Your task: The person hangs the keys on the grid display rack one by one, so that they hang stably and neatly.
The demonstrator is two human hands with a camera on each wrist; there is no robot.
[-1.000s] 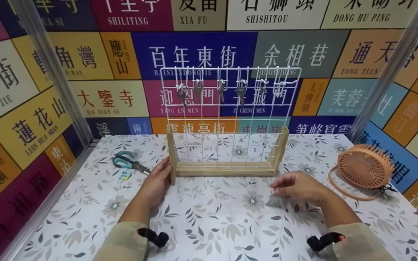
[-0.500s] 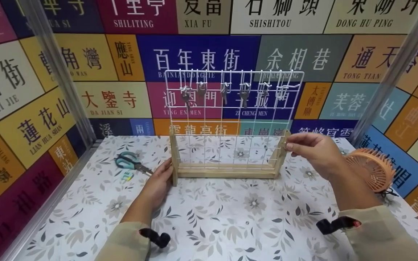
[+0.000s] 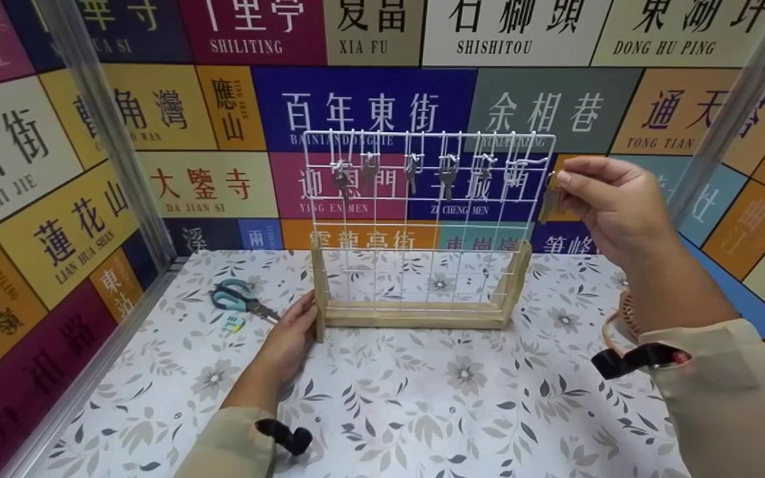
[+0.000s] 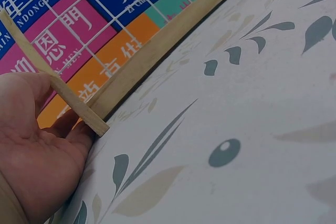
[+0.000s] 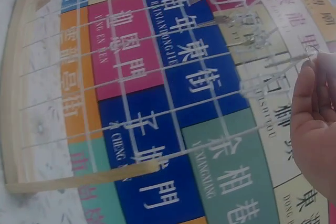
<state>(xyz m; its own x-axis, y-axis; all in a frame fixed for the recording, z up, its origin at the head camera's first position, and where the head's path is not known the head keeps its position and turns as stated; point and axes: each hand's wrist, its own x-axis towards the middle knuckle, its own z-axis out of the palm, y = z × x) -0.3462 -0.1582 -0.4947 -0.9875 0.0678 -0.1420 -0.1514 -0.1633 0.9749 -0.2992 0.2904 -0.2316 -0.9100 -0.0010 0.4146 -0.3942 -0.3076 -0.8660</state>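
A white wire grid rack (image 3: 416, 135) stands upright on a wooden base (image 3: 416, 322). Several silver keys (image 3: 447, 176) hang from white hooks along its top, while the rightmost hook (image 3: 522, 163) bears no key. My right hand (image 3: 628, 206) pinches a key (image 3: 550, 201) by its ring between thumb and forefinger, just right of the grid's upper right corner. That key's blade also shows in the right wrist view. Low at the left, my left hand (image 3: 293, 332) holds the wooden side post (image 4: 79, 106), its fingers partly hidden behind the wood.
Left of the rack lie teal-handled pliers (image 3: 240, 299) and a small yellow-green scrap (image 3: 232, 324). An orange fan (image 3: 627, 315) is mostly hidden behind the right forearm. The table (image 3: 382, 398) has a leaf-patterned cover; a lettered wall rises behind.
My right hand has risen from near the table, past the right post, to the grid's upper right, bringing the key into clear view. The left hand has stayed at the post.
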